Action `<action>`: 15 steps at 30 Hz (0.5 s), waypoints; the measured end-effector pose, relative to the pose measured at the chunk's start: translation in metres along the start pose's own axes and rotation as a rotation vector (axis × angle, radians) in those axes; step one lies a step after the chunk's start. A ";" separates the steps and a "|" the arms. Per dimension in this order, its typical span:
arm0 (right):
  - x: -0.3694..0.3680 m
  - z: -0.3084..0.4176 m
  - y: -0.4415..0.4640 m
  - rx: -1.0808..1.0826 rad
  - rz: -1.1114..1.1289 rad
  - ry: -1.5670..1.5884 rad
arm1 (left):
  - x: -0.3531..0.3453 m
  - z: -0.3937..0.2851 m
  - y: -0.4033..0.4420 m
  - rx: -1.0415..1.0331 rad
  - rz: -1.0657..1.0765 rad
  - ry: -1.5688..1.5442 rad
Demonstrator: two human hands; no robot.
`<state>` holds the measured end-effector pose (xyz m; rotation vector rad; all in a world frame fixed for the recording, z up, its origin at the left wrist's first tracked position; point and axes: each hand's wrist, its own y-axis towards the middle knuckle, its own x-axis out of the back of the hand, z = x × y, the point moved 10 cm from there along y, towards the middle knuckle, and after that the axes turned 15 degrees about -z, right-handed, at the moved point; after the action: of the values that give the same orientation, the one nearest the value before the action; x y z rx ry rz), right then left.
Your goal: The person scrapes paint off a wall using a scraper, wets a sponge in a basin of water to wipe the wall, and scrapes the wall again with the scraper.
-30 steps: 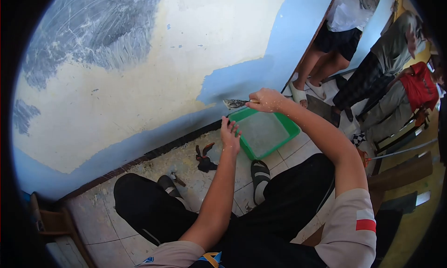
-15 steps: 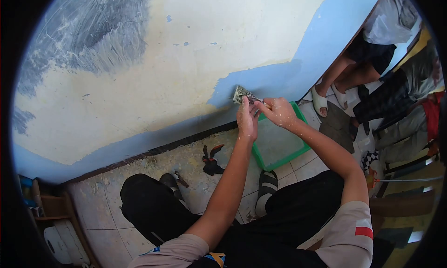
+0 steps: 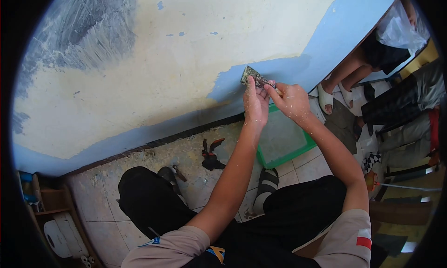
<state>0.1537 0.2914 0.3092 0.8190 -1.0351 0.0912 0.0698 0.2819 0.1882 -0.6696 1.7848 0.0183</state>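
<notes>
Against the lower wall (image 3: 186, 58), a paint-spattered scraper (image 3: 257, 77) points up and left, its wide blade over a patch of blue paint. My right hand (image 3: 294, 101) is closed around its handle end. My left hand (image 3: 256, 104) grips it nearer the blade, thumb laid along it and fingers underneath. Pale flecks cover both hands and forearms. Most of the handle is hidden by my fingers. The wall shows cream areas bordered by blue, with a grey scuffed patch at upper left.
A green-rimmed container (image 3: 286, 151) stands below my hands. Dark pliers-like tools with orange parts (image 3: 212, 156) and a small tool (image 3: 179, 174) lie on the flake-strewn floor. A wooden shelf (image 3: 53, 212) is at left. Other people's legs (image 3: 354, 70) are at right.
Both hands and the scraper have shifted slightly up and right in the view. The camera view has also moved a little. My grip looks the same.
</notes>
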 end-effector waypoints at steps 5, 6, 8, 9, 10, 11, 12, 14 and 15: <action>0.007 0.006 0.004 0.019 -0.035 -0.007 | -0.010 -0.002 -0.002 0.007 0.029 -0.063; 0.010 0.007 0.006 0.020 -0.046 -0.004 | -0.013 -0.005 -0.003 0.007 0.028 -0.065; 0.011 0.009 0.012 0.036 -0.032 -0.036 | -0.022 -0.015 -0.005 -0.038 0.046 -0.058; 0.010 0.010 0.013 0.046 -0.019 -0.066 | -0.022 -0.016 -0.005 -0.039 0.045 -0.059; 0.010 0.011 0.013 0.047 -0.017 -0.065 | -0.023 -0.014 -0.006 -0.022 0.043 -0.068; 0.012 0.012 0.014 0.053 -0.023 -0.063 | -0.023 -0.013 -0.006 -0.005 0.042 -0.078; 0.013 0.012 0.014 0.059 -0.028 -0.062 | -0.023 -0.012 -0.006 -0.005 0.041 -0.078; 0.012 0.012 0.012 0.053 -0.016 -0.056 | -0.020 -0.009 -0.007 0.008 0.038 -0.046; 0.011 0.011 0.011 0.048 -0.006 -0.050 | -0.020 -0.012 -0.010 0.007 0.036 -0.049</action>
<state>0.1471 0.2891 0.3271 0.8712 -1.0806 0.0915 0.0674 0.2779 0.2127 -0.6271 1.7483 0.0523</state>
